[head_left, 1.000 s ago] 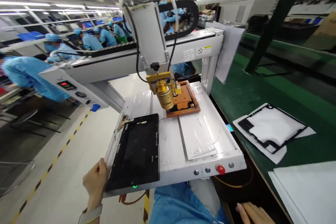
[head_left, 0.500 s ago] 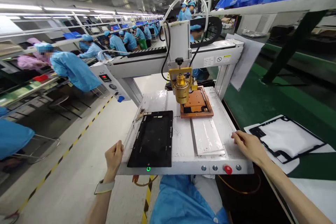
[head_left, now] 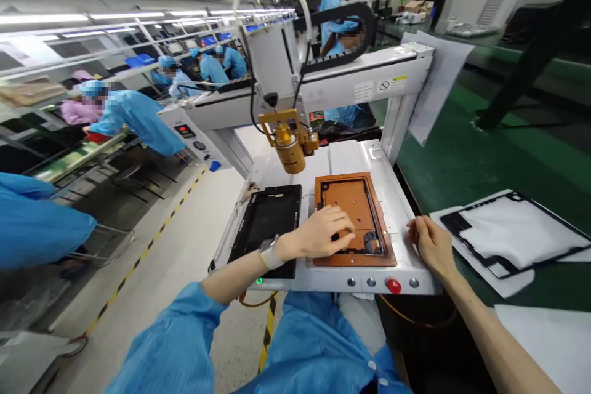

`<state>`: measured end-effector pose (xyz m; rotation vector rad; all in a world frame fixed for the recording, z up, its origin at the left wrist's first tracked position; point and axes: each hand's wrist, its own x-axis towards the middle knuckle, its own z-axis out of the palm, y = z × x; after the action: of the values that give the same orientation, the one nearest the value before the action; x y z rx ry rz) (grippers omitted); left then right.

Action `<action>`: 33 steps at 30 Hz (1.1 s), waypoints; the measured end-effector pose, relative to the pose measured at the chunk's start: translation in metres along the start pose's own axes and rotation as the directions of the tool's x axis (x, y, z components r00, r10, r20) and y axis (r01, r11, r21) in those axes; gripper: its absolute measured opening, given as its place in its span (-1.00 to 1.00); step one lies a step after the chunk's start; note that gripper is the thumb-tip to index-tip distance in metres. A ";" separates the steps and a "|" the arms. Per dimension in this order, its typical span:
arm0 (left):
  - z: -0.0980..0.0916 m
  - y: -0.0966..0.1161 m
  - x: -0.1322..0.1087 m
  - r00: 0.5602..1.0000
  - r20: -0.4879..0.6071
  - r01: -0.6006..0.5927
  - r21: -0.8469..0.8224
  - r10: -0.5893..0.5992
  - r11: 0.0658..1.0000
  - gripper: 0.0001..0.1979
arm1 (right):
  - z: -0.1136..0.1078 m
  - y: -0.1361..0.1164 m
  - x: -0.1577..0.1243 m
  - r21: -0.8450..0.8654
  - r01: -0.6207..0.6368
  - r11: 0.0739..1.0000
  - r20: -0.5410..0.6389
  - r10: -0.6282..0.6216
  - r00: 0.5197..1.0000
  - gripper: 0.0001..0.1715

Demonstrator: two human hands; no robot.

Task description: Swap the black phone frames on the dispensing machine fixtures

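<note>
A white benchtop machine stands in front of me with a brass dispensing head hanging from its gantry. An orange fixture tray lies at the front right of its bed, a black fixture tray at the front left. My left hand reaches across and rests on the orange tray, fingers curled down onto a dark part in it. My right hand rests on the machine's right front edge, fingers bent, holding nothing I can make out.
A red button and small silver buttons sit on the machine's front panel. A black frame on white sheets lies on the green bench to the right. Several workers in blue coats sit at benches to the left and behind.
The orange tray has slid from the back of the bed to the front. My left hand left the machine's left edge and now lies on that tray. The dispensing head shifted left.
</note>
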<state>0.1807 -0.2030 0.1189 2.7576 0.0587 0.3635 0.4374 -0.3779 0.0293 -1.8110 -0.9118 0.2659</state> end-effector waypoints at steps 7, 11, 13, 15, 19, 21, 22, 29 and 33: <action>0.048 -0.012 0.093 0.980 0.181 -0.122 0.230 0.081 0.965 -0.65 | 0.003 0.009 -0.003 -0.010 -0.006 1.000 -0.004 0.006 1.000 -0.03; 0.058 -0.021 0.108 0.966 0.221 -0.197 0.301 0.132 0.933 -0.63 | 0.003 0.010 -0.003 -0.001 -0.005 1.000 0.005 0.005 1.000 -0.01; 0.054 -0.024 0.112 0.966 0.196 -0.222 0.285 0.170 0.932 -0.61 | 0.003 0.010 -0.004 0.004 -0.001 1.000 0.005 0.001 1.000 -0.02; 0.041 -0.025 0.116 0.977 0.113 -0.204 0.229 0.183 0.952 -0.61 | 0.004 0.010 -0.004 0.008 0.002 1.000 0.001 -0.002 1.000 -0.04; -0.005 -0.029 0.115 0.988 -0.042 -0.151 0.030 0.152 0.988 -0.61 | 0.006 0.009 -0.004 0.010 0.009 1.000 -0.025 -0.008 1.000 -0.09; -0.028 -0.030 0.107 0.988 -0.089 -0.133 -0.061 0.127 0.989 -0.55 | 0.005 0.006 -0.005 0.008 0.010 1.000 -0.043 -0.009 0.999 -0.12; -0.037 -0.029 0.102 0.986 -0.121 -0.127 -0.097 0.115 0.987 -0.52 | 0.003 0.002 -0.006 0.004 0.018 1.000 -0.055 -0.018 0.998 -0.14; -0.056 -0.029 0.071 0.938 -0.347 -0.089 -0.171 0.025 0.981 -0.36 | -0.016 -0.068 -0.029 -0.127 0.359 0.925 0.285 -0.313 0.906 -0.55; -0.057 -0.033 0.067 0.925 -0.377 -0.106 -0.167 0.036 0.980 -0.38 | 0.001 -0.096 -0.056 -0.150 0.634 0.759 0.574 -0.455 0.681 -0.71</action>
<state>0.2303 -0.1470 0.1753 2.4761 0.0186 0.8654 0.3545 -0.3997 0.0999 -1.6825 -1.9534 0.2007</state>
